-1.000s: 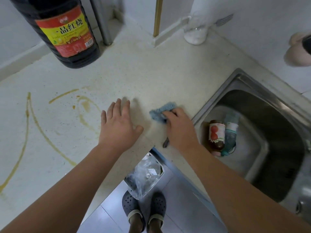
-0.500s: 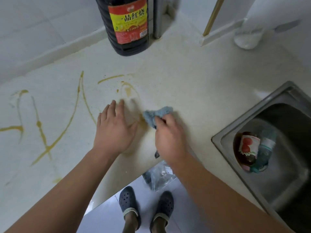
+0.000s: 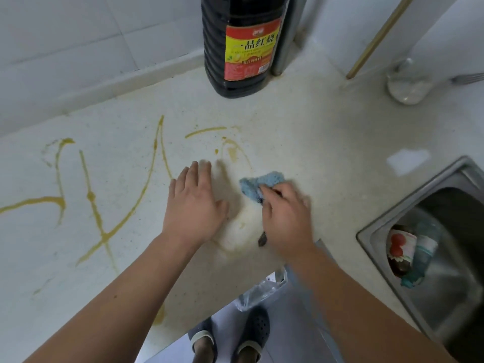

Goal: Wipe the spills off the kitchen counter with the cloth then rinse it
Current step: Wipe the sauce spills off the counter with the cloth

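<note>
The wiping is under way but, judged by how the surface lies, most of it is left. The right hand [image 3: 285, 218] presses a small crumpled light-blue cloth [image 3: 258, 185] onto the pale speckled stone table [image 3: 327, 142], its fingers [image 3: 269, 191] curled over the near part of the cloth and grasping it, while the far part sticks out beyond them. The left hand [image 3: 195, 205] lies flat on the table just left of the cloth, fingers straight and released, holding nothing. Around the cloth the table shows only faint yellowish smears [image 3: 235, 153], which reads as a patch already gone over or thinly soiled. To the left, the long yellow-brown streaks of spilled sauce [image 3: 154, 163] look untouched, running in loops and lines well out toward the left edge, and a small blot [image 3: 159, 314] sits near the table's near edge. A small dark scrap [image 3: 262, 239] lies beside the right wrist. The rinse is not yet begun: the stainless steel sink [image 3: 429, 189] at the right holds a red-labelled jar [image 3: 399, 248] and a clear plastic bottle [image 3: 424, 247], and no running water shows. At the far side stand a large dark sauce bottle with a red and yellow label [image 3: 243, 45] and a clear glass cup [image 3: 406, 85].
</note>
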Demonstrator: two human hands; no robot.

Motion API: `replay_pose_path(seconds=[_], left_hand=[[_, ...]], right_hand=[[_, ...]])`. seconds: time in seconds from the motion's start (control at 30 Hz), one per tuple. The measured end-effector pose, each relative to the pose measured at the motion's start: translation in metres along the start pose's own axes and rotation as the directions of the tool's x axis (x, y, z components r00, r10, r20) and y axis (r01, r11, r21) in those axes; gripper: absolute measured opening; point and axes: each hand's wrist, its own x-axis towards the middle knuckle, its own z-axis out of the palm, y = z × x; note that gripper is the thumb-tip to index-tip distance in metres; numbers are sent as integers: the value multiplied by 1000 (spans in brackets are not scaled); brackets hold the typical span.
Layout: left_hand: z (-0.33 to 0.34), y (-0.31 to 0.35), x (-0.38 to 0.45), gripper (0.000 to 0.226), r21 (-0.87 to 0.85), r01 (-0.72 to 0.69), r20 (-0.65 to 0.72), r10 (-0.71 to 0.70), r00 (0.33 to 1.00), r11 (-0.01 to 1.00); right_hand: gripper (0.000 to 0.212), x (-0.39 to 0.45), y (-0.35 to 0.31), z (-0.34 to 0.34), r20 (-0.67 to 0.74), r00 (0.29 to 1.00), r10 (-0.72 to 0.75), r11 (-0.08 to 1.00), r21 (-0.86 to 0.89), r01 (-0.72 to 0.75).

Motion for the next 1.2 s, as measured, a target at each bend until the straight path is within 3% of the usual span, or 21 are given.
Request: replay_pose_path(seconds=[0.07,0.1,0.17,0.23,0.27,0.37,0.4,0.5,0.53,0.57,0.63,0.7,0.77,0.83,0.87,0.93,1.0,1.03,1.07,1.13,1.2], left_hand=[[-2,-2,6,91,9,-14,5,14,1000,1000],[-3,-1,9,93,14,-20,10,20,1000,1000],[-5,-4,14,97,20,-29,19,28,999,999],[-6,-8,17,97,20,-24,25,23,999,1000],[-7,-9,17,95,22,-21,29,20,999,1000],[-11,-14,17,95,-4,22,23,-22,999,1000],[-12,-15,18,95,-15,33,27,-33,999,999],[-14,-22,25,95,-2,55,21,-55,998,999],[-16,-23,27,95,3,63,16,-63,998,998],[-17,-23,30,95,7,74,11,-74,997,997],[-20,-22,35,97,2,96,-3,-96,995,995],[-22,-19,39,99,-14,115,-11,-116,993,993],[-22,-17,46,100,-23,118,-19,-119,993,993],[-22,-17,53,98,-46,131,-40,-133,990,990],[-23,-17,55,98,-49,139,-45,-141,989,989],[-27,-21,58,100,-35,153,-51,-155,987,988],[-30,-26,60,100,-35,173,-57,-175,983,984],[-32,-29,61,99,-39,185,-52,-186,981,982],[-33,-32,63,99,-46,194,-46,-196,979,980],[-35,-36,65,100,-75,219,-38,-222,974,973],[-35,-41,67,97,-93,235,-17,-238,971,968]], right_hand=[[40,23,6,-1,-52,963,263,965,25,-262],[41,25,-1,1,-46,968,245,969,41,-243],[45,15,-30,10,35,999,-17,999,38,16],[41,13,-38,14,127,965,-230,973,37,227],[40,26,-31,12,134,969,-208,978,18,207],[40,72,-14,6,-19,982,187,982,35,-186],[41,78,-20,8,-25,978,206,978,36,-205],[43,64,-51,21,63,973,-224,975,33,222],[42,69,-49,22,69,942,-328,945,31,327],[40,81,-43,21,69,944,-323,946,13,323],[38,114,-29,17,-10,999,-49,999,-13,49],[39,129,-36,15,-21,984,176,984,10,-176],[39,120,-63,21,49,999,-22,1000,-10,23],[39,111,-77,29,161,939,-303,953,22,304],[39,119,-74,27,178,927,-332,943,27,332],[37,150,-62,21,91,989,-120,993,-7,121],[35,169,-59,12,23,988,156,988,19,-156],[35,167,-69,13,28,992,119,993,12,-119],[36,159,-84,19,52,998,-29,999,14,28],[39,133,-108,34,163,921,-352,936,62,347],[38,140,-110,36,217,862,-459,888,64,456]])
